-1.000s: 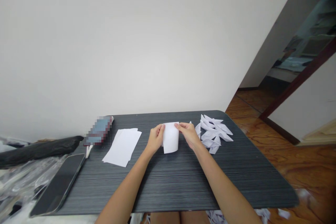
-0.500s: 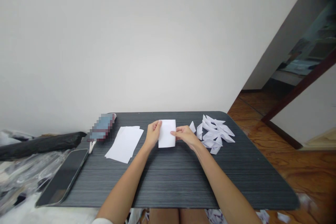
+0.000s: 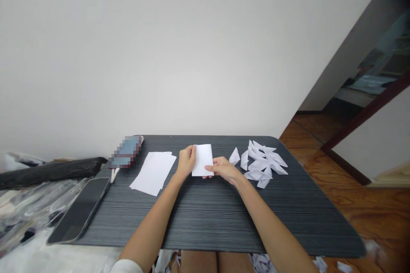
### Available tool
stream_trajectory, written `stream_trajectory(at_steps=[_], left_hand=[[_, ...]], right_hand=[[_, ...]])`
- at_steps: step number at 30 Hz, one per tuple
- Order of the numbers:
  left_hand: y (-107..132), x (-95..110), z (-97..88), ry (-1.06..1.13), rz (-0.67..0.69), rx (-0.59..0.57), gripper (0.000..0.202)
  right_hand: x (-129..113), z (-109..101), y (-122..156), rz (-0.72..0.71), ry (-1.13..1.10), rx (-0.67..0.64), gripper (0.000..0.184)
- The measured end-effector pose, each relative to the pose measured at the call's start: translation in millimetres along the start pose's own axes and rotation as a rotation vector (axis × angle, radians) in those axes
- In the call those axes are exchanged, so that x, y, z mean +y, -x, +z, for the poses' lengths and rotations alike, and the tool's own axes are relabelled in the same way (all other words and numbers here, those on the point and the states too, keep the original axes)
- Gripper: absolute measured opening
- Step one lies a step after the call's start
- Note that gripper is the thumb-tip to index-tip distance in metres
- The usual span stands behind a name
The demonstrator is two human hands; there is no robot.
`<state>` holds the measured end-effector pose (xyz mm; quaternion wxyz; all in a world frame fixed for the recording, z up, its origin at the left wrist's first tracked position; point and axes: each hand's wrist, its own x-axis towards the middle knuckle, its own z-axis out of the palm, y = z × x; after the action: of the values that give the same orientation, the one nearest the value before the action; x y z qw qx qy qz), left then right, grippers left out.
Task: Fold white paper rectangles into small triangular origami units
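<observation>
A folded sheet of white paper (image 3: 201,158) is held up over the middle of the dark table, between both hands. My left hand (image 3: 187,160) pinches its left edge near the top corner. On the lower right edge, my right hand (image 3: 222,168) grips it with the thumb in front and fingers behind. Flat white sheets of paper (image 3: 153,172) lie to the left of my left hand. Beside my right hand rests a pile of folded paper boats (image 3: 264,160), with a few single ones at its near side.
A phone (image 3: 80,211) lies at the table's left edge, and a blurred-out object (image 3: 127,152) sits behind it. The dark table (image 3: 214,217) backs onto a white wall. A long black bundle (image 3: 48,173) and plastic wrapping are at far left. Paper pieces lie on the floor below.
My right hand has slid down and left to the paper's lower right corner. The paper has tilted slightly. My left hand keeps its hold, and the view has shifted a little.
</observation>
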<state>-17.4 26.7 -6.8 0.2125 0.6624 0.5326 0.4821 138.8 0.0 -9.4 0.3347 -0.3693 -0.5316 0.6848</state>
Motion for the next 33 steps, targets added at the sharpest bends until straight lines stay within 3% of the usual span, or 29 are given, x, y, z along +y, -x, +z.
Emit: stream_trajectory(at_steps=[6,11,15,17,21,24,27,33], left_hand=[[-0.7,2.4,-3.5,0.031,0.003,0.022,0.033],[-3.1,-1.9,-3.3,0.066,-0.034,0.067,0.035],[-4.5,-4.4,-5.2,0.052,-0.040,0.023,0.032],[-3.5,2.2,-9.8,-0.025,0.042,-0.022,0.027],[6.7,30.5,-17.3,-0.383,0.415,-0.016,0.034],[17.1,46.0,-13.5,-0.530,0.719,-0.274,0.027],[21.0,46.4,-7.5,-0.583,0.757,-0.391,0.021],[9.6,35.3,-18.0,-0.561,0.630,-0.414,0.019]], right_hand=[[1.3,-1.7,1.2,0.055,-0.037,-0.036,0.034],[-5.9,-0.2,6.5,0.058,-0.039,-0.140,0.034],[-8.9,-5.0,7.2,-0.022,0.095,-0.045,0.028],[-8.5,-8.8,6.2,-0.065,0.210,0.043,0.027],[-7.1,-12.5,5.3,-0.076,0.333,0.101,0.023],[-7.0,-10.4,6.8,-0.089,0.377,0.059,0.023],[-7.8,-7.6,8.7,-0.105,0.419,0.001,0.025],[-14.7,-9.3,12.6,-0.078,0.409,-0.038,0.025]])
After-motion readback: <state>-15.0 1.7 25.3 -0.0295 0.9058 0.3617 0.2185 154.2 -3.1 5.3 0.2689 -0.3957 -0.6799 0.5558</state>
